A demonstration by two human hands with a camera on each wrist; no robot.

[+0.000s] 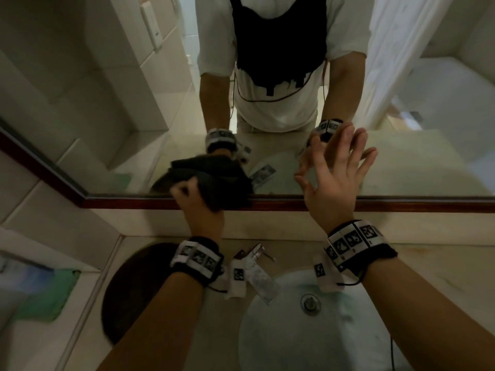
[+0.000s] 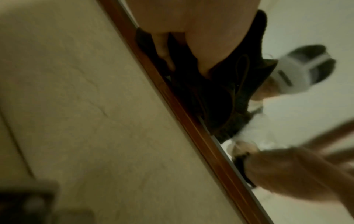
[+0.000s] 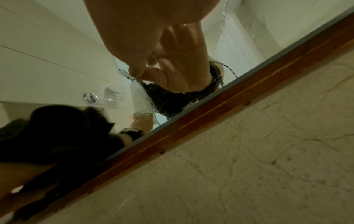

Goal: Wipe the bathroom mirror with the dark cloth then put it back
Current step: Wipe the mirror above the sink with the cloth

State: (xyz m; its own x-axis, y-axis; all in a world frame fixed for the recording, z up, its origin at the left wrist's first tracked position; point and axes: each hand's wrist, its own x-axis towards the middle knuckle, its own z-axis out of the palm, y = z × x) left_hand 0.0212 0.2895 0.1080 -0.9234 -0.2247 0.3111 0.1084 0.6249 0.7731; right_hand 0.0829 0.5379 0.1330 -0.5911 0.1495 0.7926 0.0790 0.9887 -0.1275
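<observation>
Left hand (image 1: 198, 202) grip bunches dark crumpled cloth (image 1: 214, 178) against wood-framed mirror (image 1: 134, 103), bottom edge. Right hand (image 1: 334, 178) spread, empty. Advise flat pressure, overlapping strokes upward.

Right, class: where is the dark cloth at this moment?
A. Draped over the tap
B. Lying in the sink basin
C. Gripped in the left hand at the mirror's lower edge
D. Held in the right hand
C: the left hand grips the dark cloth at the lower edge of the mirror, over its wooden frame; the right hand is spread open, holding nothing.
</observation>
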